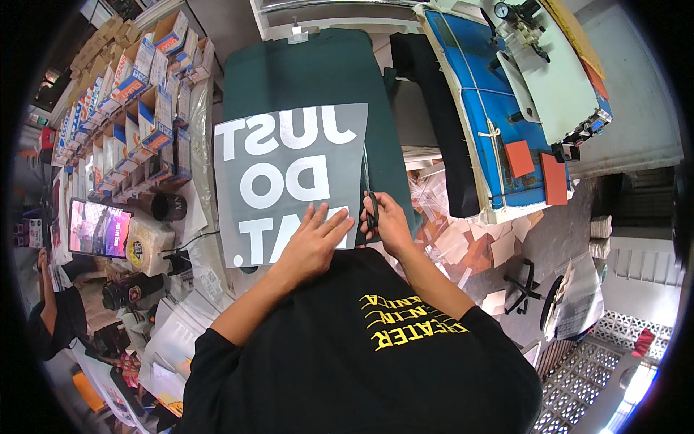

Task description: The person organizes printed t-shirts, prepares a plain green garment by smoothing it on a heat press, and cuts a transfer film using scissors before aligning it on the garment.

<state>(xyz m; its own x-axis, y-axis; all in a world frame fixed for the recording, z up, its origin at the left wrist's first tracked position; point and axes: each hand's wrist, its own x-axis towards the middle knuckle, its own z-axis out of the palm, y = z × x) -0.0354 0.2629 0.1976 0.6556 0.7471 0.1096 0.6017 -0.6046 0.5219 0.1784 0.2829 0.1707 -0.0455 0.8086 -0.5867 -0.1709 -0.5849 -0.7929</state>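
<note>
My left hand lies with fingers spread on the lower part of a transfer film sheet with large white mirrored letters, partly covering the bottom row. In my right hand is a pair of dark-handled scissors, gripped by the handles. Their blades point away from me along the sheet's right edge; whether they are apart or closed I cannot tell. Beneath the sheet a dark green cloth, which looks like a garment, is spread over a flat surface.
At right stands a heat press with a blue pad, orange-red squares and a pressure gauge. Cardboard boxes, a tablet and a black cup are at left. Film scraps litter the floor. Another person's arm shows far left.
</note>
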